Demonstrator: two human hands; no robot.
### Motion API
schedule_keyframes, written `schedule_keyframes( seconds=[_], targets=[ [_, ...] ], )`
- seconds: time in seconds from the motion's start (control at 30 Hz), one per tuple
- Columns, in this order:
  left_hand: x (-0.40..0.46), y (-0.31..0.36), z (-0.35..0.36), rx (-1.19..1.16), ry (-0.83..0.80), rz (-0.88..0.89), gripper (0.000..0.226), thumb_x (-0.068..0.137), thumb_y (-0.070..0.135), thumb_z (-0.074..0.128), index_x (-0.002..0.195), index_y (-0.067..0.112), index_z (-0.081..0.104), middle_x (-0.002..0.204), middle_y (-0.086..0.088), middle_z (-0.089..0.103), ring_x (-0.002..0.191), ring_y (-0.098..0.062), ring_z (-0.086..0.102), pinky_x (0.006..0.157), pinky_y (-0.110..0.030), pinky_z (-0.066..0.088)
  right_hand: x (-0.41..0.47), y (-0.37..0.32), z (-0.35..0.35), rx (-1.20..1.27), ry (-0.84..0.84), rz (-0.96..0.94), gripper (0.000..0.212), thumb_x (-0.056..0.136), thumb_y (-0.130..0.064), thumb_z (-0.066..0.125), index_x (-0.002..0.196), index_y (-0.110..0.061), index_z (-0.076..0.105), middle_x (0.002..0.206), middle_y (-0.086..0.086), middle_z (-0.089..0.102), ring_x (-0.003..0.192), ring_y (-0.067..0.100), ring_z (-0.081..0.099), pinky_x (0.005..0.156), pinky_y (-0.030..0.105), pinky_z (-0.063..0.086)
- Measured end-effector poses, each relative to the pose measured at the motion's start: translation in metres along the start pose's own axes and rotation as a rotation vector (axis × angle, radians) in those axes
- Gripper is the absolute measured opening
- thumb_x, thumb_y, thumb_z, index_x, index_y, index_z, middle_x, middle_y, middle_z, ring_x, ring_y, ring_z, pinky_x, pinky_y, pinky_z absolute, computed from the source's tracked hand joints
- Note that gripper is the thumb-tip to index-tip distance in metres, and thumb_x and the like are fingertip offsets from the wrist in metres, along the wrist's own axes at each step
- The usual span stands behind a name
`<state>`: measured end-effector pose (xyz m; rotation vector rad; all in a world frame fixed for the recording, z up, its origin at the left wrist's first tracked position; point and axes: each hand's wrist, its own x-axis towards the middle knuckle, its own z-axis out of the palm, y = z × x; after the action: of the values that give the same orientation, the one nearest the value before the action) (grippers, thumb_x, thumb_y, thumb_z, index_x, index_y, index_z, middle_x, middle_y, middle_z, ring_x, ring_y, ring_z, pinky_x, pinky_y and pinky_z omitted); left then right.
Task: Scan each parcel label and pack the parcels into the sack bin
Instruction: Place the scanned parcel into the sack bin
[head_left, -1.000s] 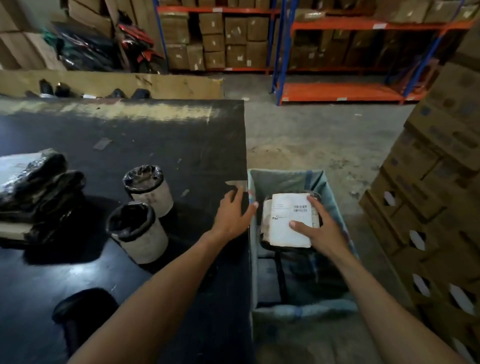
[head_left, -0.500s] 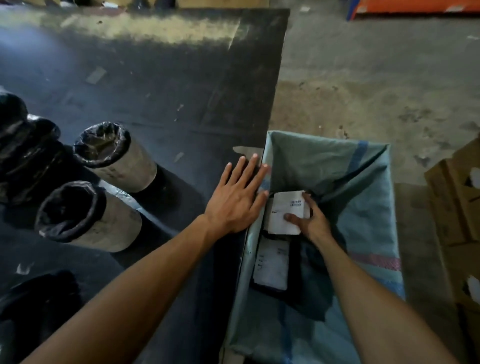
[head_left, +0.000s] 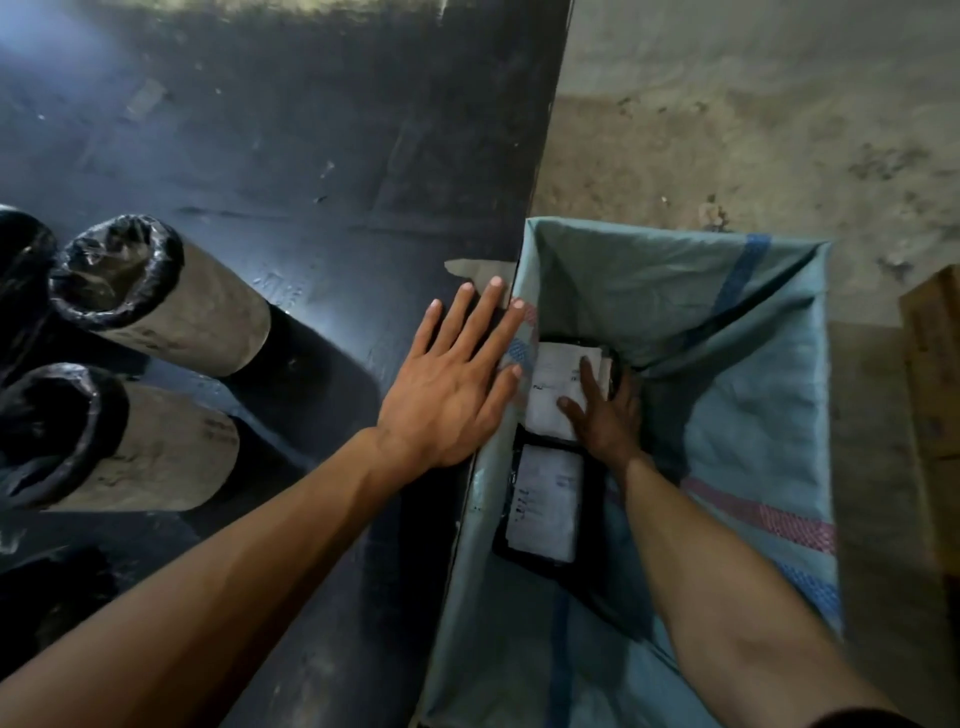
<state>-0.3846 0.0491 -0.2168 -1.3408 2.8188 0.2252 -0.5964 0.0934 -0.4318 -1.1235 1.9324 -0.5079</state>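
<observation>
The right hand (head_left: 605, 415) reaches deep into the sack (head_left: 769, 395), its fingers (head_left: 589, 376) laid fairly straight on the white label of a parcel (head_left: 558, 395); whether the thumb curls under the parcel's edge cannot be told. The parcel sits low in the sack against the wall nearest the tabletop (head_left: 311, 156), just beyond a second parcel (head_left: 543, 504) in black wrap with its label facing up. The left hand (head_left: 452, 384) lies flat and open on the tabletop edge, fingertips touching the sack's rim, probably bracing the body.

The parcel looks flat and light, in slick plastic wrap that likely slides easily, with some give under the palm. It is best held by its long edges, thumb on one side and fingers on the other, rather than by the smooth label face.

Two wrapped rolls (head_left: 166, 306) stand on the tabletop to the left; they look stiffer and bulkier, and likely need a hold round the body.
</observation>
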Motion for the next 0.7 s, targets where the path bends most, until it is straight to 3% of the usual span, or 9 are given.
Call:
schedule_keyframes(
  seconds=[0.07,0.23,0.5,0.7],
  targets=[
    [0.000,0.001,-0.001,0.003,-0.004,-0.003,0.063,0.104,0.049,0.012,0.163,0.026,0.004,0.170,0.000,-0.006,0.156,-0.022,-0.009,0.126,-0.047,-0.001,-0.005,-0.001,0.002,-0.235,-0.009,0.014,0.081,0.105,-0.065,0.042,0.168,-0.040,-0.002,0.173,0.012,-0.028,0.161,0.037,-0.018,0.130,0.052,-0.008],
    [0.002,-0.002,0.002,-0.012,0.007,0.007,0.062,0.105,0.050,0.014,0.163,0.027,0.003,0.170,0.000,-0.006,0.156,-0.021,-0.009,0.126,-0.047,-0.002,-0.005,-0.002,0.009,-0.292,-0.075,0.027,0.118,0.087,-0.082,0.057,0.166,-0.036,-0.018,0.168,0.014,-0.038,0.158,0.032,-0.030,0.126,0.051,-0.017],
    [0.001,-0.004,0.008,-0.011,0.018,0.014,0.063,0.105,0.049,0.015,0.163,0.025,0.007,0.170,0.000,-0.004,0.157,-0.023,-0.007,0.126,-0.047,-0.001,-0.004,-0.010,0.005,-0.401,-0.128,0.086,0.120,0.086,-0.086,0.053,0.165,-0.035,-0.021,0.168,0.015,-0.038,0.158,0.035,-0.030,0.127,0.054,-0.016],
    [0.002,-0.005,0.006,-0.026,0.006,0.017,0.062,0.105,0.051,0.015,0.162,0.029,0.000,0.170,0.001,-0.007,0.156,-0.021,-0.010,0.126,-0.045,-0.005,-0.025,-0.034,-0.018,-0.494,-0.175,0.091,0.110,0.093,-0.083,0.040,0.167,-0.026,-0.019,0.170,0.014,-0.035,0.159,0.035,-0.028,0.126,0.057,-0.014]
  ],
)
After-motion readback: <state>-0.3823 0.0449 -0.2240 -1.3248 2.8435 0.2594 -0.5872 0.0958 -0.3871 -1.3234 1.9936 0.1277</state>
